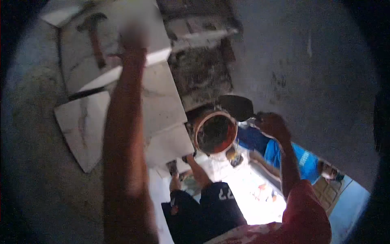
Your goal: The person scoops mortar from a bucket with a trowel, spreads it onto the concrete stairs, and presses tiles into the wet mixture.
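My left hand (pixel 133 40) reaches over a pale marbled slab at the upper left, near a hammer (pixel 96 42); its fingers are blurred, so their grip cannot be made out. On the right, my right hand (pixel 273 125) is closed round the handle of a trowel (pixel 236 107). The trowel's dark blade is beside the rim of a round bucket (pixel 216 132), which has dark material inside.
Marbled slabs (pixel 162 93) form steps below my left hand. A rough, dark ledge (pixel 199 71) lies above the bucket, beside a grey wall (pixel 300 61). Another person in a blue shirt (pixel 306 162) is at the lower right, beyond my right forearm.
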